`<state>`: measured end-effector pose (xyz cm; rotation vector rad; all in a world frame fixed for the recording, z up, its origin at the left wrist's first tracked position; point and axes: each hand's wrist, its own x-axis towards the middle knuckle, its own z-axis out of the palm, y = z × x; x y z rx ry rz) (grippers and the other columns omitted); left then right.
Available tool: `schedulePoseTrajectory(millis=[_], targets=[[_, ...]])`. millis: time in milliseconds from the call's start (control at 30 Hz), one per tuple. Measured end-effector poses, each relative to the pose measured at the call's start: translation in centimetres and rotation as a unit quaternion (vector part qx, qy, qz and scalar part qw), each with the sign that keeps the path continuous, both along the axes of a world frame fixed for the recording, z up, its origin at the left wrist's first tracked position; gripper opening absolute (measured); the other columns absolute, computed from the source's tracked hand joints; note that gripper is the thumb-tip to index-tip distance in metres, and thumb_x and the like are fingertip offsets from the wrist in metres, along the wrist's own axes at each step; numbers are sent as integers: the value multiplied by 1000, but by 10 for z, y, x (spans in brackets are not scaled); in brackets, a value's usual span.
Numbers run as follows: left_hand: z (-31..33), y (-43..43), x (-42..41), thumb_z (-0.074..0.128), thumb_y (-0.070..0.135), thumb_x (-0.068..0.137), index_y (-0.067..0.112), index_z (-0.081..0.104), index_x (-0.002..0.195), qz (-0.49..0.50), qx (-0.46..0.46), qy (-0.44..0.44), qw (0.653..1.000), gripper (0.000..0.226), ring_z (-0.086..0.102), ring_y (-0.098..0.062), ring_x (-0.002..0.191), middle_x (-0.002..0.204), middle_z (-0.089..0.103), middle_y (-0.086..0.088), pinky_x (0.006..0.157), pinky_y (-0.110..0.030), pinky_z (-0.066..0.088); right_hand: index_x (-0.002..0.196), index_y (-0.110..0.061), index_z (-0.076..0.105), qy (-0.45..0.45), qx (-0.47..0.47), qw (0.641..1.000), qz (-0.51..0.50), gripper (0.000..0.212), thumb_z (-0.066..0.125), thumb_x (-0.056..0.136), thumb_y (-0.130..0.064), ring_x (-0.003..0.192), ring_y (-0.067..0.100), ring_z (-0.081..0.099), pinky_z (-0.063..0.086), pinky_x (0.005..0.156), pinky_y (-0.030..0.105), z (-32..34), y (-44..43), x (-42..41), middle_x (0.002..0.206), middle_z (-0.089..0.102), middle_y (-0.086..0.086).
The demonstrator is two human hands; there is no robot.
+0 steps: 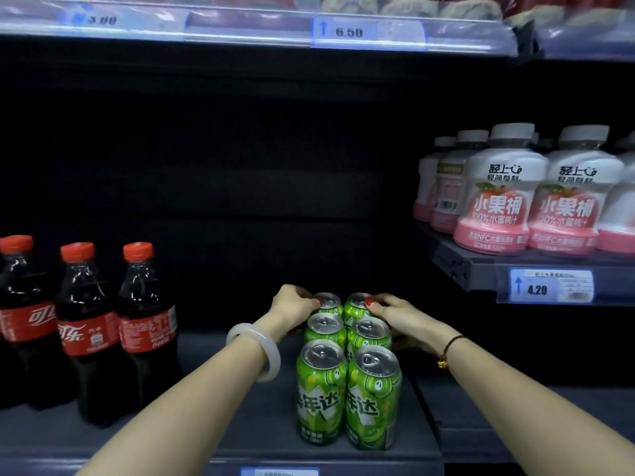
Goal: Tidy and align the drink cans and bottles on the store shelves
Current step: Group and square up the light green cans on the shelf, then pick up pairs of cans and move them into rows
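Head view looks down along both forearms to six green cans (323,400), which stand upright on a dark shelf (240,407) in two rows of three, each touching the next. The left hand (295,304) wraps the rear left can (329,302), its red-nailed thumb on the can's top rim and its fingers curled round the far side. The right hand (402,317) holds the rear right can (357,304) the same way, thumb on the rim. The two hands are near each other, with only the back pair of cans between them. A pale bangle (256,348) sits on the left wrist and a thin dark bracelet (446,352) with a gold bead on the right. Well apart to the left on the same shelf stand three cola bottles (86,334) with red caps. On a higher shelf to the right stand white-and-pink peach drink bottles (498,201) above a price tag (549,286) reading 4.20.
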<state>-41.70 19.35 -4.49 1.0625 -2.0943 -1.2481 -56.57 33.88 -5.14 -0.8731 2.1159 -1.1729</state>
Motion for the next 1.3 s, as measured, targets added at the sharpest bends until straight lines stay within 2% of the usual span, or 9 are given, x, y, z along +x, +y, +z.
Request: schedulePoseTrajectory(millis=[67,233,367,467,600,700,833,1000,1300], targets=[[2,1,3,67,26,85,4,63,113,-8,-41,-23,999,36,61,-19,86,103,67,-10,72,-27,49,137,-22,41,39,21,999,15,51,48,93,-46,101,23,64,55,85,38,4,4,1,119,63,6],[20,8,20,70,28,81,8,63,103,-40,-78,-67,994,30,59,-17,78,83,62,-3,64,-28,49,130,-15,46,94,43,994,19,39,44,96,-34,92,22,64,51,73,33,17,14,8,113,63,8],[34,18,42,70,27,82,12,62,97,-60,-74,-82,992,24,63,-19,89,89,63,-4,67,-30,54,100,-13,59,184,10,983,-6,20,57,89,-29,89,21,60,47,78,33,25,20,16,98,64,9],[41,29,61,69,24,83,10,62,95,-69,-62,-65,994,20,64,-19,93,93,65,-5,76,-34,55,93,-17,63,215,-26,976,14,15,66,82,-28,88,18,61,48,79,30,33,25,30,93,66,3],[46,42,84,66,26,85,11,64,96,-100,-41,-60,992,18,65,-12,85,90,67,-3,72,-29,55,88,-13,67,200,-64,976,59,11,68,81,-22,76,16,64,51,72,29,46,31,57,81,70,5],[46,48,102,63,28,88,14,65,92,-113,-33,-68,991,15,66,-11,80,88,68,-2,68,-26,54,82,-16,67,219,-78,970,74,6,68,80,-21,75,17,65,52,74,32,51,37,78,81,71,5],[44,50,128,63,27,89,14,66,90,-129,-34,-64,989,14,66,-11,75,86,69,-4,58,-20,53,80,-18,64,208,-67,971,94,3,67,81,-18,71,14,66,52,67,28,54,42,108,78,71,5],[41,43,179,61,28,89,12,66,97,-186,-20,-118,975,19,71,-14,84,92,72,-6,73,-30,55,83,-11,65,180,-84,975,95,1,65,83,-11,73,16,68,52,61,22,58,37,159,82,70,11],[-1,9,276,66,28,84,14,66,88,-227,2,-176,958,15,70,-13,76,84,71,-4,65,-27,56,98,-4,64,142,-49,983,102,14,63,85,-11,69,11,66,50,63,24,25,19,279,85,68,6]])
